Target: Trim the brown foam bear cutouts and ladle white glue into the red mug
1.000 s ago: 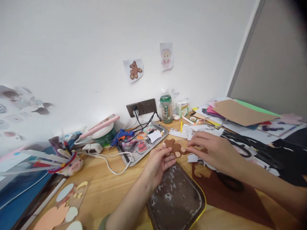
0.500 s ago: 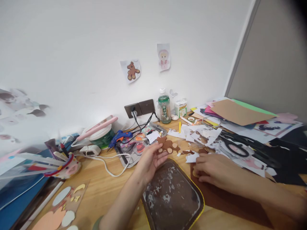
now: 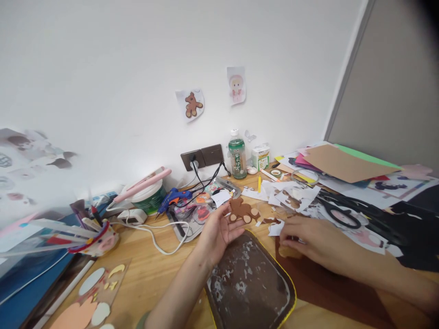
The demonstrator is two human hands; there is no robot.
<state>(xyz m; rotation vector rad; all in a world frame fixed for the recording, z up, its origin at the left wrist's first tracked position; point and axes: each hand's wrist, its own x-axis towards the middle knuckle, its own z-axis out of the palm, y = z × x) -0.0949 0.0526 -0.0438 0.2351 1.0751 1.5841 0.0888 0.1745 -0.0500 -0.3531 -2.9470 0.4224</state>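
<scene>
My left hand [image 3: 219, 230] holds a brown bear cutout [image 3: 241, 210] with tan paws, the thumb over its left edge and the other fingers beneath it. Below it lies a dark tray [image 3: 253, 292] with a yellow rim and whitish smears. To the right, my right hand [image 3: 297, 235] is bent low over a brown sheet [image 3: 329, 283], its fingers curled together; what they hold, if anything, is hidden. Small brown and white scraps [image 3: 272, 221] lie between the hands. A similar bear picture [image 3: 194, 105] hangs on the wall.
A blue glue gun [image 3: 174, 197], a green bottle [image 3: 237, 155] and cables stand behind my hands. Black scissors [image 3: 343, 212] and stacked coloured paper [image 3: 350, 162] lie at the right. At the left are a pen cup [image 3: 99, 240] and peach cutouts [image 3: 77, 315].
The view has shifted slightly, so the scene sits a little lower and further right. The bear cutout remains in my left hand. My right hand's fingers have moved slightly over the brown sheet.
</scene>
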